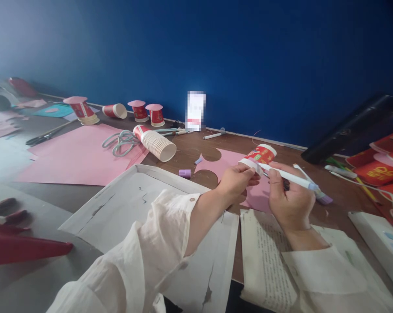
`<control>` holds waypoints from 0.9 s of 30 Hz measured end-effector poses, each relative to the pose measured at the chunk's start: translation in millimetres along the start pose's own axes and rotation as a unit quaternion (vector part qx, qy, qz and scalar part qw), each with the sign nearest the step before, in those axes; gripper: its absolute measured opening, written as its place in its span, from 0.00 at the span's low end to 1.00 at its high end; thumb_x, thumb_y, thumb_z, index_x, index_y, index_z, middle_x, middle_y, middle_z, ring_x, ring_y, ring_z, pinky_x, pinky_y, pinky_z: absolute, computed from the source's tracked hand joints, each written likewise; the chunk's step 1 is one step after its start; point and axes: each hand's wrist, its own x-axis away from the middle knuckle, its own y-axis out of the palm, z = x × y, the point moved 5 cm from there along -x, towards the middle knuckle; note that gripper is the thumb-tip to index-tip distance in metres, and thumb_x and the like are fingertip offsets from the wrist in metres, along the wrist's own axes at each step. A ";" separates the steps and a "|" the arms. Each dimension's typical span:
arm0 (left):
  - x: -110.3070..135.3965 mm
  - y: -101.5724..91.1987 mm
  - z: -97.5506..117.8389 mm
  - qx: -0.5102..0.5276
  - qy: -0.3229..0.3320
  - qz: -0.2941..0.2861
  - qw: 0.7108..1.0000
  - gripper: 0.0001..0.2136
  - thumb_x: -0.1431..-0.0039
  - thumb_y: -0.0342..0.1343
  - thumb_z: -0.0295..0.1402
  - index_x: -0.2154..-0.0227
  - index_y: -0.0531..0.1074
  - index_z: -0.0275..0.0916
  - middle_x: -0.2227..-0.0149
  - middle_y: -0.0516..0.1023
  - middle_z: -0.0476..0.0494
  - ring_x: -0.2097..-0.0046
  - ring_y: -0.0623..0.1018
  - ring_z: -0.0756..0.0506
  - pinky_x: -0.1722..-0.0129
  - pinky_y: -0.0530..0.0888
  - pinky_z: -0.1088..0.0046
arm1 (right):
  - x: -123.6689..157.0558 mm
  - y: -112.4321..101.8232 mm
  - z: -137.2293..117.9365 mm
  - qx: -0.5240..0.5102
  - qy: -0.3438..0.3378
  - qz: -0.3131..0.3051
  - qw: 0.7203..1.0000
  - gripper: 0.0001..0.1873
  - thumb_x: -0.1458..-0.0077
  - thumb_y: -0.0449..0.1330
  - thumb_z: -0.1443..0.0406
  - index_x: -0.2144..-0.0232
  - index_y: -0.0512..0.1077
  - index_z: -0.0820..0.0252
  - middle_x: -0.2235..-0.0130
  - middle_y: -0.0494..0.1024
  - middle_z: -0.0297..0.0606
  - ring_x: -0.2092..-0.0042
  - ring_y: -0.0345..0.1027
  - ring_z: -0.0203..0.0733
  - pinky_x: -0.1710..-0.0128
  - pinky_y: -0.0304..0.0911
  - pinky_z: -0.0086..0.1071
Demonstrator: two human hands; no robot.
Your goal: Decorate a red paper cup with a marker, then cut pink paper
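Note:
My left hand (237,180) is closed around the lower part of a red and white paper cup (259,155), held tilted above the table. My right hand (289,195) grips a white marker pen (289,177) with its tip against the cup's side. Beneath both hands lies a pink paper sheet (230,163) with round pieces cut out of it. A purple pen cap (185,173) rests on the table just left of that sheet.
A stack of paper cups (155,142) lies on its side beside a grey cord (120,141). A large pink sheet (75,154), scissors (43,137) and pink-topped cups (150,113) sit farther left. White cardboard (131,204) and printed paper (268,256) lie near me.

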 end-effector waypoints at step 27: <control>-1.1 -5.2 -2.9 -0.226 0.064 0.005 0.972 0.06 0.43 0.57 0.32 0.72 0.76 0.37 0.70 0.79 0.46 0.67 0.77 0.49 0.64 0.70 0.76 | -2.1 -5.5 -4.9 -0.035 -0.017 0.021 0.999 0.09 0.39 0.58 0.66 0.58 0.77 0.60 0.61 0.83 0.44 0.60 0.77 0.46 0.57 0.70 0.40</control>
